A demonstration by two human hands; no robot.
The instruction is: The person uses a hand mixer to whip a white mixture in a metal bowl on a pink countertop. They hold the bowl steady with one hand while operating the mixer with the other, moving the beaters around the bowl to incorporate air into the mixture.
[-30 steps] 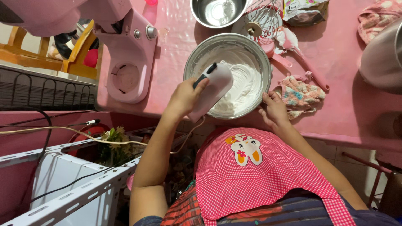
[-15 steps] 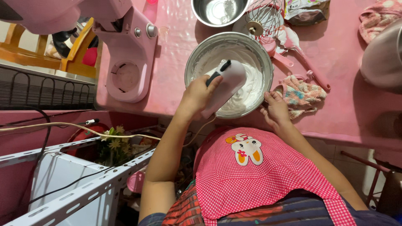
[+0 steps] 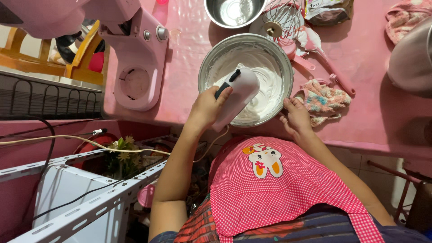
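A white hand mixer (image 3: 240, 92) with a dark handle grip hangs over a steel mixing bowl (image 3: 211, 63) full of white whipped cream (image 3: 270, 90). My left hand (image 3: 207, 108) is closed around the mixer's handle. The beaters are hidden under the mixer's body. My right hand (image 3: 294, 118) rests against the bowl's near right rim, fingers on its edge. The bowl stands on a pink table (image 3: 369, 112), close to its front edge.
A pink stand mixer (image 3: 135, 54) sits left of the bowl. Behind are a smaller steel bowl (image 3: 234, 11), a wire whisk (image 3: 283, 20), a pink spatula (image 3: 321, 56) and a patterned cloth (image 3: 324, 100). A white metal rack (image 3: 85, 202) and cables lie lower left.
My left hand has moved the hand mixer a little to the right and further over the cream. My right hand has stayed on the bowl's rim.
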